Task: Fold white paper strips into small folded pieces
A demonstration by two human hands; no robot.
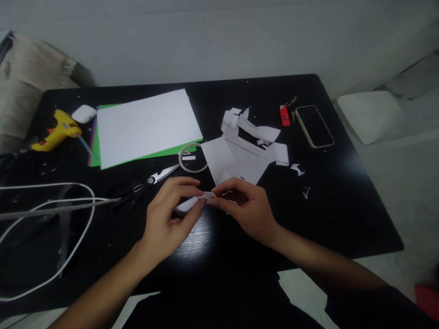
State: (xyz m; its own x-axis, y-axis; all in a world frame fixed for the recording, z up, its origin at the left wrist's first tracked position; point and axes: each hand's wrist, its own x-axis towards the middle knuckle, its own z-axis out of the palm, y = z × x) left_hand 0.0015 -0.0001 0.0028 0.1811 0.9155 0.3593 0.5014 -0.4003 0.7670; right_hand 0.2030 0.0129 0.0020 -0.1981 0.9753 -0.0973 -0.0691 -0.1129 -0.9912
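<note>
Both my hands meet over the near middle of a black table (pixel 343 219). My left hand (pixel 169 214) and my right hand (pixel 243 205) pinch a small folded piece of white paper (pixel 194 202) between their fingertips. The fingers of both hands are closed on it. Just behind the hands lies a pile of cut white paper pieces (pixel 247 146). Black-handled scissors (pixel 144 185) lie to the left of my left hand, and a ring of clear tape (pixel 192 157) sits behind it.
A white sheet (pixel 147 123) lies on green paper (pixel 96 146) at the back left, beside a yellow glue gun (pixel 56 130) and a small white case (pixel 84 113). A red lighter (pixel 284 115) and a phone (pixel 313 125) lie back right. White cable (pixel 68 256) loops at left. Small paper scraps (pixel 297 170) lie right.
</note>
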